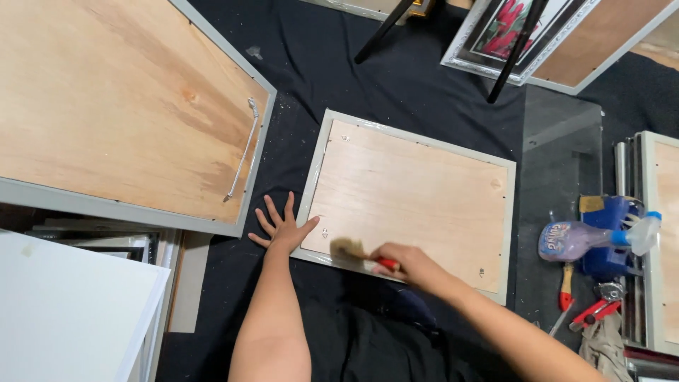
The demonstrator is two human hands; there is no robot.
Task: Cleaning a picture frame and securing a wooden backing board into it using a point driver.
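Note:
A picture frame (414,191) lies face down on the dark cloth, its plywood back up and a grey border around it. My left hand (281,226) lies flat with fingers spread on the cloth, its thumb touching the frame's lower left corner. My right hand (402,263) grips a red-handled brush (351,250), blurred, whose pale bristles rest on the frame's near edge.
A larger face-down frame (120,106) with a hanging cord lies at the left, above a white panel (64,311). At the right lie a spray bottle (590,238), red-handled tools (593,311) and another frame (665,240). Black stand legs (513,53) and a flower picture (509,28) are at the top.

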